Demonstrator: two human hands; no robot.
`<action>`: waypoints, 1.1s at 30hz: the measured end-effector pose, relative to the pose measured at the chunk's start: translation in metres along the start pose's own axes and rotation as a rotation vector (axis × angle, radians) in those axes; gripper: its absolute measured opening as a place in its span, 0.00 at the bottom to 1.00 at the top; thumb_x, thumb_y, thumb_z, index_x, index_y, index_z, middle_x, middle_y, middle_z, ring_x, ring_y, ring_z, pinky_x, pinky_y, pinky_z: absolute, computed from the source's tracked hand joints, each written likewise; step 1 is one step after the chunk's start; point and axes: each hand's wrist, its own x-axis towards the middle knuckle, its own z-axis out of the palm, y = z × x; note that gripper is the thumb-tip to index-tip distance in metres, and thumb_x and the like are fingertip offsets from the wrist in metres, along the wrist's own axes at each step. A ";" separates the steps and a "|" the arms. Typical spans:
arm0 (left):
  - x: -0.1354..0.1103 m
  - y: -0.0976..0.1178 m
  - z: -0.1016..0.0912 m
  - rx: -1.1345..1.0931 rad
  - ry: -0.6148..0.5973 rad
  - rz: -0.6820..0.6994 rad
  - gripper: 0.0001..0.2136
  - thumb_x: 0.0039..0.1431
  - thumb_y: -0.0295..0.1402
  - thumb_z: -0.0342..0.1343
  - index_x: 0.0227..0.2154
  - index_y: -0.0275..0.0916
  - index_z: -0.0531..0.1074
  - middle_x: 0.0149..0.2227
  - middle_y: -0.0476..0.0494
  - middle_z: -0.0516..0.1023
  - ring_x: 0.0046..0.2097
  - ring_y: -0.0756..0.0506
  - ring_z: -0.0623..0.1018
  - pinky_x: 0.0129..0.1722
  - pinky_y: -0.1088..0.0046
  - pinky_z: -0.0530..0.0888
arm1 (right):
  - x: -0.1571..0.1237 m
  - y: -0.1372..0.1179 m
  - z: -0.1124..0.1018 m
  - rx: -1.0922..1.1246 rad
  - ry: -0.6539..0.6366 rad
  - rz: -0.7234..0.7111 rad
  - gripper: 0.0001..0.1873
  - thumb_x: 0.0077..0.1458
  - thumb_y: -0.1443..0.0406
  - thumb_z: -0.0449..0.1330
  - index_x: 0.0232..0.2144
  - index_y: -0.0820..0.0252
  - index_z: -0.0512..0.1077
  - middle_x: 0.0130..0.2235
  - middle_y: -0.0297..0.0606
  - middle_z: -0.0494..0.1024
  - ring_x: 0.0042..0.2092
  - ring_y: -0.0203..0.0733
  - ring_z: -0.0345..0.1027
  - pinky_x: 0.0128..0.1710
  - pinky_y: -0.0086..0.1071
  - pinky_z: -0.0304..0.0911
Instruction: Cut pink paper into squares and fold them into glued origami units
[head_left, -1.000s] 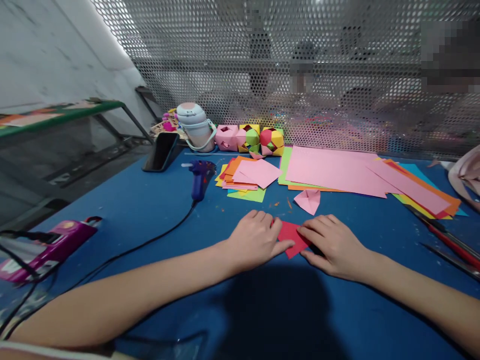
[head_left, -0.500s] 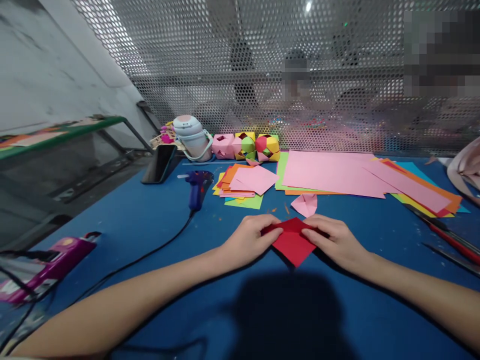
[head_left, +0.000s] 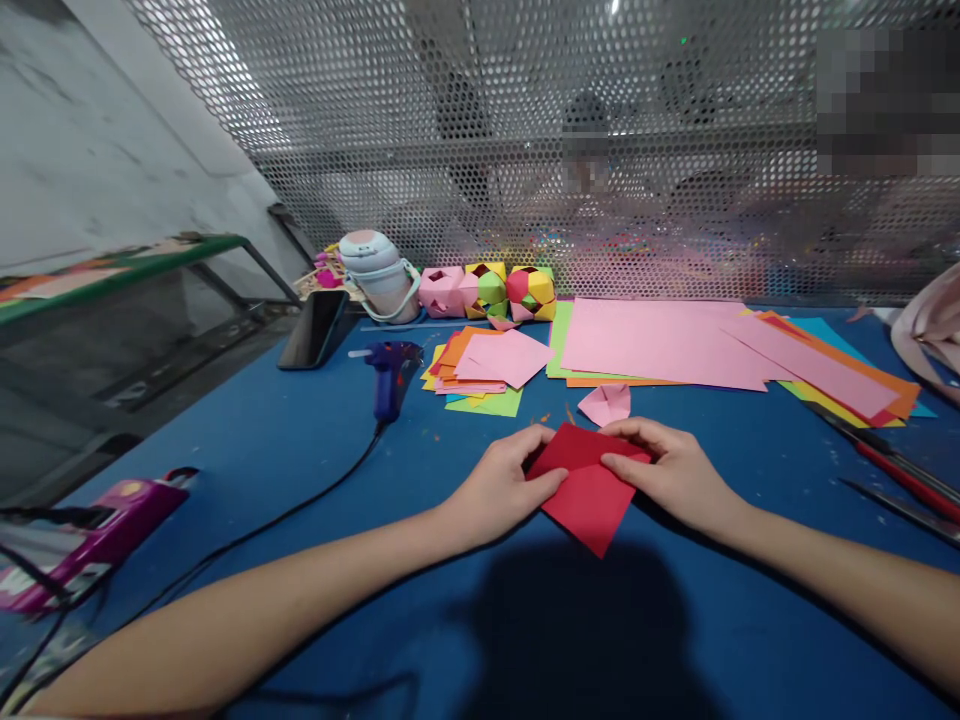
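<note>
Between my two hands is a square of red paper (head_left: 589, 490), turned cornerwise, with a crease running across it. My left hand (head_left: 514, 480) pinches its left corner, thumb on top and fingers behind. On the right corner, my right hand (head_left: 664, 470) grips in the same way. The paper is held just above the blue table (head_left: 360, 620), its lower corner pointing towards me. Just beyond it lies a small folded piece of pink paper (head_left: 606, 404).
Behind are a stack of small coloured squares (head_left: 499, 358), large pink sheets (head_left: 660, 340), folded paper balls (head_left: 531, 293) and a jug-like bottle (head_left: 381, 280). A blue glue gun (head_left: 387, 380) trails its cord leftwards near a phone (head_left: 313, 328) and purple power strip (head_left: 112, 530). A red-handled cutter (head_left: 907, 470) lies right.
The red paper has tilted up and turned slightly, showing more of its face, and its lower corner has come nearer me. Both hands still hold it. The view has shifted slightly.
</note>
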 end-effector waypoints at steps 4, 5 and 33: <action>-0.001 0.000 0.002 0.051 0.034 0.045 0.05 0.51 0.28 0.52 0.33 0.36 0.70 0.31 0.49 0.74 0.32 0.50 0.73 0.33 0.74 0.70 | -0.001 -0.001 0.003 0.028 -0.071 -0.055 0.14 0.47 0.69 0.59 0.39 0.57 0.72 0.38 0.37 0.79 0.39 0.40 0.73 0.40 0.35 0.69; -0.001 0.000 0.003 0.010 0.055 0.022 0.04 0.52 0.29 0.52 0.31 0.36 0.69 0.30 0.49 0.74 0.32 0.50 0.72 0.33 0.74 0.70 | -0.001 0.000 0.004 0.086 -0.061 -0.039 0.16 0.46 0.68 0.60 0.41 0.57 0.71 0.39 0.38 0.78 0.39 0.40 0.73 0.40 0.36 0.69; 0.014 -0.025 -0.005 0.287 0.084 0.083 0.03 0.52 0.24 0.53 0.26 0.37 0.69 0.29 0.48 0.73 0.34 0.48 0.71 0.37 0.70 0.67 | -0.001 0.006 0.009 -0.234 -0.130 -0.124 0.23 0.48 0.73 0.55 0.48 0.59 0.65 0.41 0.40 0.77 0.37 0.40 0.71 0.35 0.32 0.66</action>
